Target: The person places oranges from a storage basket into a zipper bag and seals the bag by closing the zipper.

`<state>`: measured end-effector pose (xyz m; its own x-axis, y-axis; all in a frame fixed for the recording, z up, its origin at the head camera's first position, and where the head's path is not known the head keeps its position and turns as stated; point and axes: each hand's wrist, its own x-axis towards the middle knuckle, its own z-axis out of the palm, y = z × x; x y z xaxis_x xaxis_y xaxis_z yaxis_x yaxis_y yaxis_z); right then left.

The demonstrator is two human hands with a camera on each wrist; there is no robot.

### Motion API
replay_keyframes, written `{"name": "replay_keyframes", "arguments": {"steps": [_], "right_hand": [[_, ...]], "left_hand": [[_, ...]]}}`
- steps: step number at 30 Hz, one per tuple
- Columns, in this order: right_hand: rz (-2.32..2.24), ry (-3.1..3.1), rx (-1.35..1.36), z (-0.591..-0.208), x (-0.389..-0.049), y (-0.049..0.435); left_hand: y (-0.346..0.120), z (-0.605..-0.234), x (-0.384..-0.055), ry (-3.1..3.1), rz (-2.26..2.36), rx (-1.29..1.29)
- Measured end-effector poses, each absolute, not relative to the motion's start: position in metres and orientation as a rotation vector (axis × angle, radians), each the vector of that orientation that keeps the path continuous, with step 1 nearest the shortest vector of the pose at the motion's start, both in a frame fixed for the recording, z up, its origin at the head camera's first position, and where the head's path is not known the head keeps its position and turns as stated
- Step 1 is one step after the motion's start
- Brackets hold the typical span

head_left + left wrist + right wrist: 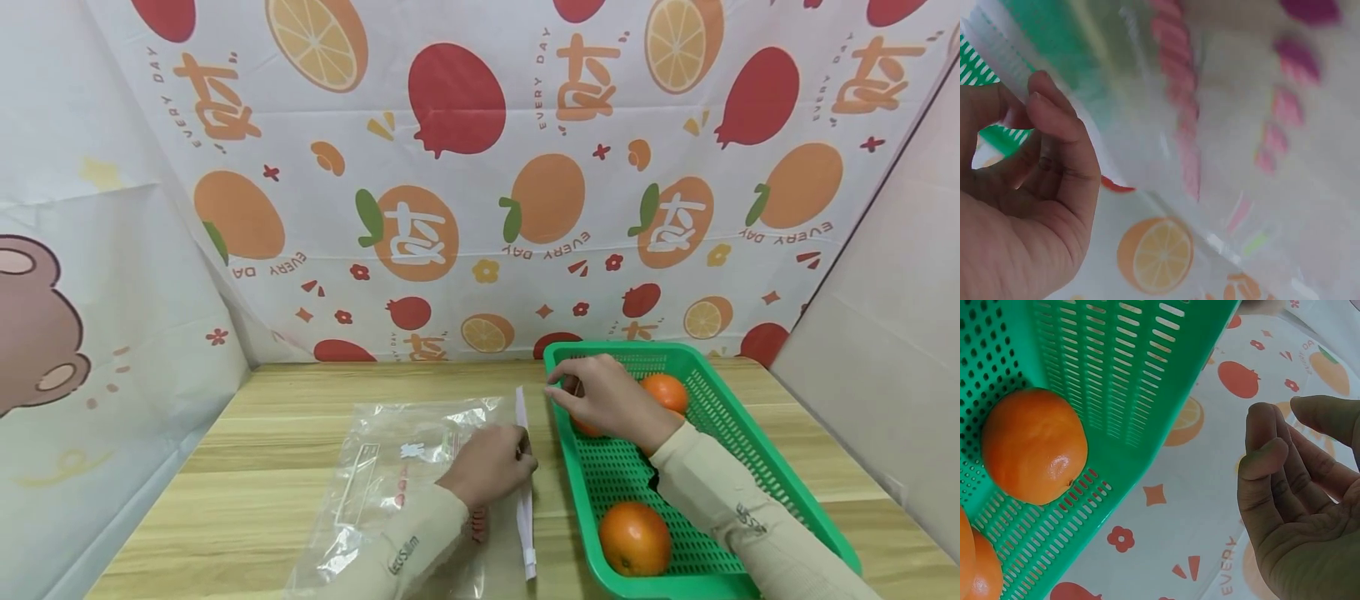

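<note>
While the left grip (491,462) pinches the bag (386,479), the right grip (607,396) hangs loose

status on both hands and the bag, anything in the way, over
Left hand pinching clear bag at its zip strip. Right hand holding nothing, by green basket; oranges inside. Right sleeve blocks part of head view.

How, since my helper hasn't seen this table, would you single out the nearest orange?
On the wood-grain table, find the green basket at right. The orange lies at its near end, apart from the other oranges toward the far end.
</note>
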<state>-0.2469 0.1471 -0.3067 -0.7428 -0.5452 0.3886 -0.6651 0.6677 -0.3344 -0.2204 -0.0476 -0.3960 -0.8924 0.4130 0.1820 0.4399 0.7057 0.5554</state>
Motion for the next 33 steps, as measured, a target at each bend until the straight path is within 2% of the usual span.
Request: {"name": "replay_keyframes", "arguments": {"steps": [8,16,33], "right_hand": [[0.685,-2.636,0.972,-0.306,-0.245,0.144],[0.754,-2.732,0.973,-0.307,-0.241,0.140],[1.257,-2.919,0.988,-0.307,-0.237,0.125]], "left_hand": [[-0.064,-0.375,-0.217,-2.775,-1.019,-0.640],[-0.068,-0.360,-0.214,-2.636,-0.995,-0.680],[-0.073,-0.341,-0.216,-2.593,-1.257,-0.707]]}}
